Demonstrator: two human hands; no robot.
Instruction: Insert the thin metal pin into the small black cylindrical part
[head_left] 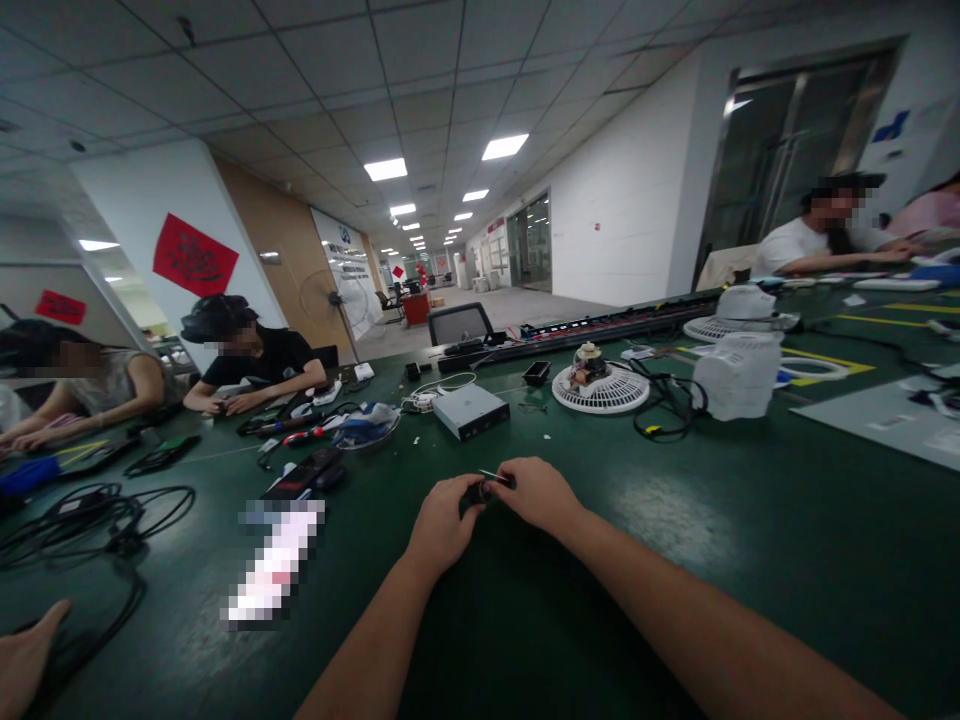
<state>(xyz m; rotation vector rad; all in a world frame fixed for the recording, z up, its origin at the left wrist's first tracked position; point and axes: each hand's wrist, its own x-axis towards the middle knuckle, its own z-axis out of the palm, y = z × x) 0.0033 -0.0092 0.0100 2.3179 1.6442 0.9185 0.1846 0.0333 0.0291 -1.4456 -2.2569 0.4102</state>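
Observation:
Over the green table, my left hand and my right hand meet in the middle. The left fingers are closed round a small dark round part, whose kind I cannot make out. Between my right thumb and fingers is a thin, shiny metal piece, touching or close beside the dark part. My fingers hide much of both. Just beyond the hands lies a grey metal box like an optical disc drive.
White fan grille with a motor, white housing and black cable lie right of centre. Phones, a plastic bowl and coiled cables are left. Another person's hand is at the lower left; co-workers sit around.

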